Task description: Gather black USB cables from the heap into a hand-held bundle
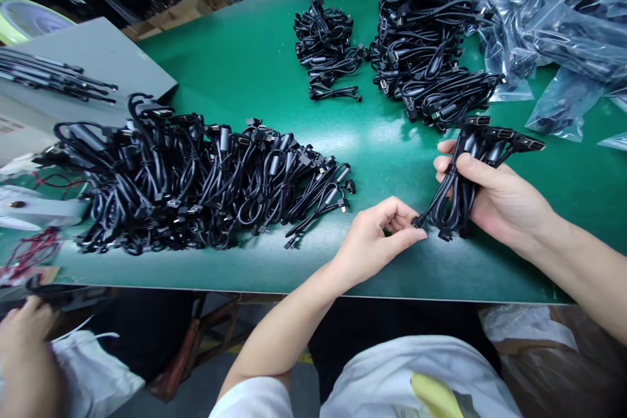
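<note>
Green matting covers the bench (245, 65), and from the head camera, my only view, I see it crowded with black leads. A long loose cable pile (196, 183) lies to my left, a taller stacked heap (426, 32) sits further back on the right with a smaller heap (326, 46) beside it, and bagged cables (553, 13) fill the far right corner. A co-worker's hand (24, 333) shows at the lower left edge, apart from mine.

My right hand (494, 192) is clenched around a cable bundle (465, 183), held just above the mat near the front edge, connector heads fanned out towards the stacked heap. My left hand (379, 235) pinches the lower ends of that same bundle between thumb and fingers.

As I judge it, evening up the bundle goes best if the right hand keeps the connector heads level while the left draws the tails straight, gently, so none slips loose or kinks at the plug.
</note>
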A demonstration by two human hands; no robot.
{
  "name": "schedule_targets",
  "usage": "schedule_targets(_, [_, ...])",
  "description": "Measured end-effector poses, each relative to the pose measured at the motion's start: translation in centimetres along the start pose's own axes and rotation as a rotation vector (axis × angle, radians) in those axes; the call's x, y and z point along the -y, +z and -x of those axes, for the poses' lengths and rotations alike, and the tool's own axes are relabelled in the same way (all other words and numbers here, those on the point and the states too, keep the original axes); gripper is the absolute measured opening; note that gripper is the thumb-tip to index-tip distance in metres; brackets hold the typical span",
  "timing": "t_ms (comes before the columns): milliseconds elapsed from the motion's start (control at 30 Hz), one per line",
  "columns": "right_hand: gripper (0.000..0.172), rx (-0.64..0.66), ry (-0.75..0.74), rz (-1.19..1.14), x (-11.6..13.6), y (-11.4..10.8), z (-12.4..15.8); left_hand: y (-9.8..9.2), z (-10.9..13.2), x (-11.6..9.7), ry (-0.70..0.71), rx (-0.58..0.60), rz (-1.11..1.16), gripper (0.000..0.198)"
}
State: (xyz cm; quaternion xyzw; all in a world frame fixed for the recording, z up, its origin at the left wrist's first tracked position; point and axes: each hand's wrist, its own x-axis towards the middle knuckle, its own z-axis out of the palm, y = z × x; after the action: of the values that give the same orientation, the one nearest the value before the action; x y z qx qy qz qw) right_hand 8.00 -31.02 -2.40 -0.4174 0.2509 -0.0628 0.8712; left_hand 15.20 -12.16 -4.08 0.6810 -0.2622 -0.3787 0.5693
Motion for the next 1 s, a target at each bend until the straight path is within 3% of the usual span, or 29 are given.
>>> schedule_targets(167, [0.033, 0.014, -0.023, -0.006, -0.2, -0.2, -0.2, -0.1, 0.0, 0.0, 0.004, 0.006, -0.016, 0.022])
schedule_targets(667, [0.034, 0.015, -0.039, 0.029, -0.2, -0.1, 0.2, -0.1, -0.2, 0.5, 0.034, 0.012, -0.083, 0.025])
schedule_targets(833, [0.048, -0.028, 0.139, 0.246, -0.3, -0.1, 1.0, 0.2, 0.1, 0.8, 0.158, 0.130, -0.315, 0.022])
schedule_targets(933, [0.045, -0.020, 0.217, 0.336, -0.5, -0.2, 1.0, -0.1, 0.9, 1.2, 0.223, 0.208, -0.450, 0.020])
schedule_targets(1000, [0.045, -0.034, 0.219, 0.316, -0.6, -0.1, 0.9, -1.0, 2.0, 1.6, 0.263, 0.143, -0.510, 0.022])
